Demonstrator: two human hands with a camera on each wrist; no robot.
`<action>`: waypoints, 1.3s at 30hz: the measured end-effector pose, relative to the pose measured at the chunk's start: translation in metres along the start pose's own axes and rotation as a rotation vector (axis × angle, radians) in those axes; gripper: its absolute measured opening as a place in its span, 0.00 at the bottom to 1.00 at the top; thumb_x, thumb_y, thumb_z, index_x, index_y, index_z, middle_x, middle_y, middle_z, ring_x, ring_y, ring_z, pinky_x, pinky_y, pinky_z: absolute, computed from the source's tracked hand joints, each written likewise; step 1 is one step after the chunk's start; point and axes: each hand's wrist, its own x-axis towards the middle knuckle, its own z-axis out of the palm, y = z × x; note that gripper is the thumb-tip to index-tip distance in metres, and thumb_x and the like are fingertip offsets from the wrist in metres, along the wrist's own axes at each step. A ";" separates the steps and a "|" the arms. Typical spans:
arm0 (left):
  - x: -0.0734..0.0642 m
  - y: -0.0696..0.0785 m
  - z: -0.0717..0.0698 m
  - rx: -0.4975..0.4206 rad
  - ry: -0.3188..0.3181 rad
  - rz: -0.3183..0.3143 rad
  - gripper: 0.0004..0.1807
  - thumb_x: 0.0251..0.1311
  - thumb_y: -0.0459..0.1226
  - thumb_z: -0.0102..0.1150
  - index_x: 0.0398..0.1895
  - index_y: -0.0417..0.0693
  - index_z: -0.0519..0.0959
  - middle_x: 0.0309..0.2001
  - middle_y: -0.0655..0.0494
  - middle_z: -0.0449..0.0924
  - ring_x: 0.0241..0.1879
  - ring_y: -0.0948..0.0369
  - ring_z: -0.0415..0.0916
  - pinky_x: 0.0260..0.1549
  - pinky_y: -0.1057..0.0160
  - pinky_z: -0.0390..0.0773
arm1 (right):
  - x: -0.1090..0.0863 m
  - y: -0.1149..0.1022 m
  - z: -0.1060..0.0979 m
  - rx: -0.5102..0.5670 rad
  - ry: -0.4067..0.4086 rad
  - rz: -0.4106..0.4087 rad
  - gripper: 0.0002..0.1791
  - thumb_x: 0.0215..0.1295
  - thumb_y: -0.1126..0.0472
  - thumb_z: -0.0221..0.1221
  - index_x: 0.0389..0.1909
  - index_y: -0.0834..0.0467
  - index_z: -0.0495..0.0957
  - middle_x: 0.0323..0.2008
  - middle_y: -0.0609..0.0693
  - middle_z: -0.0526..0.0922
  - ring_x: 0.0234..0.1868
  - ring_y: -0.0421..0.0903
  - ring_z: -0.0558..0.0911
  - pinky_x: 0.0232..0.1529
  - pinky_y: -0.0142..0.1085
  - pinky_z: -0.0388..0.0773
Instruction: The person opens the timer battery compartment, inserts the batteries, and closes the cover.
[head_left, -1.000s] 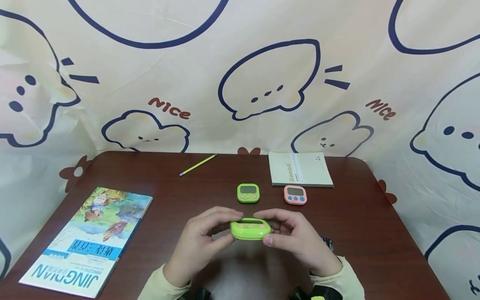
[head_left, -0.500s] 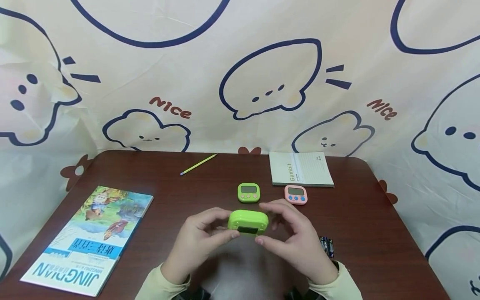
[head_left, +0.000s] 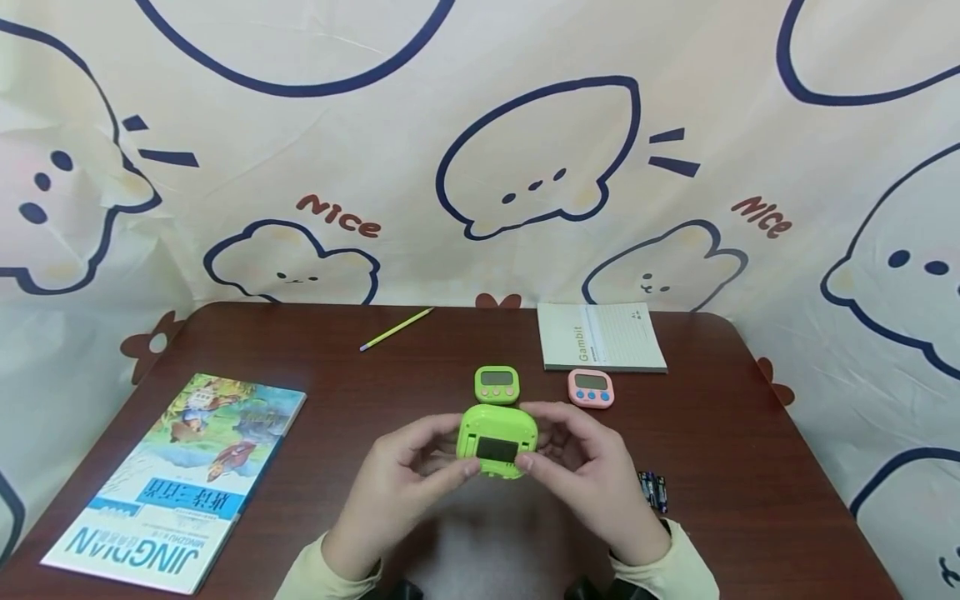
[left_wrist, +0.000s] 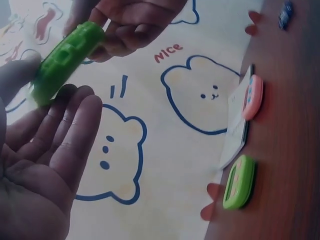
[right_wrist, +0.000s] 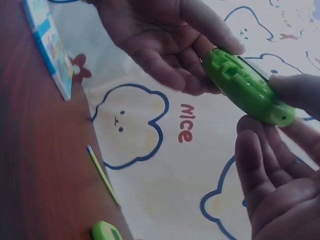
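Both hands hold a green digital timer above the table, its back tilted up toward the head camera. A dark rectangle shows on that back. My left hand grips the left side, thumb at the lower corner; my right hand grips the right side, thumb tip on the lower right of the back. Seen in the left wrist view, the timer shows notches along its edge. The timer's front is hidden in the head view. Just beyond it lies a second green timer, with a pink timer to its right.
Beside the right wrist lie several dark batteries. A notepad lies at the back right, a yellow-green pencil at the back left. A picture book covers the table's left side. A printed cloth hangs behind.
The held timer has been turned over: its front with buttons showed a second ago, now its back with the dark rectangle does. The right hand has shifted its hold, and the batteries show more fully.
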 end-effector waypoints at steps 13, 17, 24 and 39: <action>0.001 -0.008 0.001 0.115 -0.135 0.083 0.42 0.47 0.32 0.79 0.68 0.48 0.70 0.47 0.50 0.83 0.41 0.61 0.85 0.41 0.61 0.86 | 0.003 0.005 -0.004 0.169 -0.097 0.175 0.19 0.65 0.74 0.60 0.57 0.70 0.75 0.42 0.60 0.80 0.38 0.44 0.82 0.39 0.32 0.83; 0.000 -0.011 0.004 0.101 -0.145 0.097 0.41 0.48 0.29 0.78 0.66 0.47 0.70 0.45 0.49 0.83 0.38 0.62 0.86 0.39 0.61 0.86 | 0.000 0.008 0.007 0.050 -0.044 0.085 0.18 0.68 0.72 0.57 0.59 0.65 0.74 0.40 0.56 0.82 0.38 0.43 0.81 0.37 0.33 0.82; -0.003 -0.013 0.015 0.057 -0.172 0.159 0.39 0.50 0.27 0.75 0.66 0.43 0.68 0.44 0.45 0.83 0.36 0.63 0.86 0.35 0.61 0.87 | -0.006 0.010 0.029 -0.048 0.076 0.007 0.15 0.70 0.73 0.56 0.54 0.57 0.78 0.38 0.53 0.82 0.33 0.44 0.80 0.30 0.36 0.81; -0.003 -0.017 0.023 0.078 -0.158 0.269 0.39 0.48 0.24 0.76 0.65 0.39 0.68 0.40 0.44 0.84 0.32 0.64 0.85 0.28 0.66 0.86 | -0.008 0.011 0.037 -0.039 0.213 0.035 0.13 0.64 0.75 0.58 0.46 0.59 0.80 0.31 0.53 0.82 0.28 0.42 0.79 0.26 0.35 0.80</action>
